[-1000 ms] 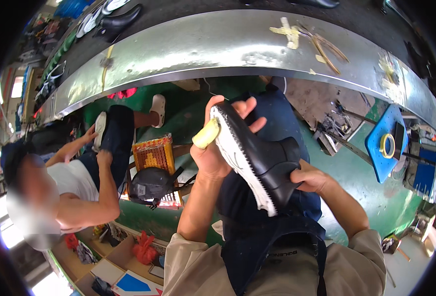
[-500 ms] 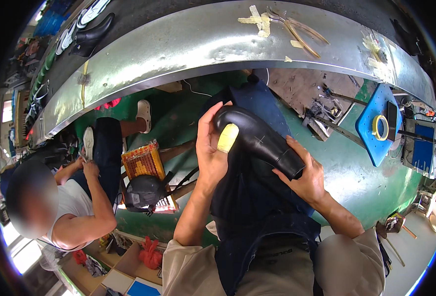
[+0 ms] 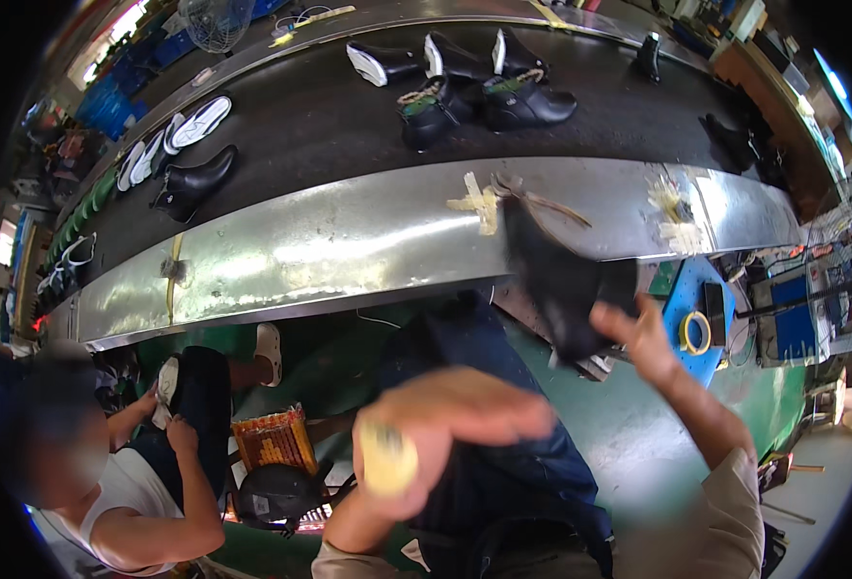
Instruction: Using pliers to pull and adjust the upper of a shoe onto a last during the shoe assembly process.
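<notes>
the black boot (image 3: 566,289) hangs up at the front edge of the metal ledge (image 3: 272,246), gripped by the right hand (image 3: 643,343), whose fingers close on its lower, near end. it is smeared by motion, its narrow far end pointing up over the ledge. the left hand (image 3: 440,417) is well apart from it, down to the left over the dark blue trousers (image 3: 518,362); it is blurred too, fingers stretched out to the right, a yellow wrap (image 3: 388,461) on the thumb, and i see nothing held in it.

the boot's far end overlaps the pliers (image 3: 561,207) on the ledge, just beside a cross of tape (image 3: 485,201); whether it touches them, i can't tell. right of the boot, partly behind it and the right hand, is a blue board (image 3: 677,304) with a yellow tape roll (image 3: 685,335). past the ledge, the dark belt (image 3: 301,125) carries more black boots (image 3: 530,101), and to the left some white-soled shoes (image 3: 202,123). over on the left a co-worker (image 3: 137,482) holds another shoe (image 3: 167,379), near a beaded stool (image 3: 274,439) with a black bag (image 3: 276,492) against it.
</notes>
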`<state>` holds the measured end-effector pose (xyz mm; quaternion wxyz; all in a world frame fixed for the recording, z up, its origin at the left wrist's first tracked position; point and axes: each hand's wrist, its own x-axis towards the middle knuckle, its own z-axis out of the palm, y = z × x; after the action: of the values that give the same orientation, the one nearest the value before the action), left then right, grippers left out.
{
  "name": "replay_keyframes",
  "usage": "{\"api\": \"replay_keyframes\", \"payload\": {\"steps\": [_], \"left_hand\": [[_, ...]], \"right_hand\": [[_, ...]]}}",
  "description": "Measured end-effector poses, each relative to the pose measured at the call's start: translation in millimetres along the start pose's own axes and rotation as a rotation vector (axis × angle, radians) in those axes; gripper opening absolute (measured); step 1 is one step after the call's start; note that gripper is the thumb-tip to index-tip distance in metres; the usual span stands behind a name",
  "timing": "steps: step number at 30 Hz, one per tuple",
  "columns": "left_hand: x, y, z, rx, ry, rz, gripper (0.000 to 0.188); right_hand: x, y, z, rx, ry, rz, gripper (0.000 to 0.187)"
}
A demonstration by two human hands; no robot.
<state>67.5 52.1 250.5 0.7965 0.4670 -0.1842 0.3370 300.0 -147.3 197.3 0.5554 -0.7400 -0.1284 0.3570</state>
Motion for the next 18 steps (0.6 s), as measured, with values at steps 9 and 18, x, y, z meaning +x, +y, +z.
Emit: {"api": "replay_keyframes", "payload": {"steps": [9, 18], "left_hand": [[45, 16, 35, 0.151, 0.119, 0.318, 0.027], [47, 7, -83, 0.435, -0.090, 0.394, 0.035]], "right_hand": [[281, -102, -110, -0.420, 0.614, -0.204, 0.067], [364, -92, -129, -1.187, 0.709, -0.261, 0.077]]}}
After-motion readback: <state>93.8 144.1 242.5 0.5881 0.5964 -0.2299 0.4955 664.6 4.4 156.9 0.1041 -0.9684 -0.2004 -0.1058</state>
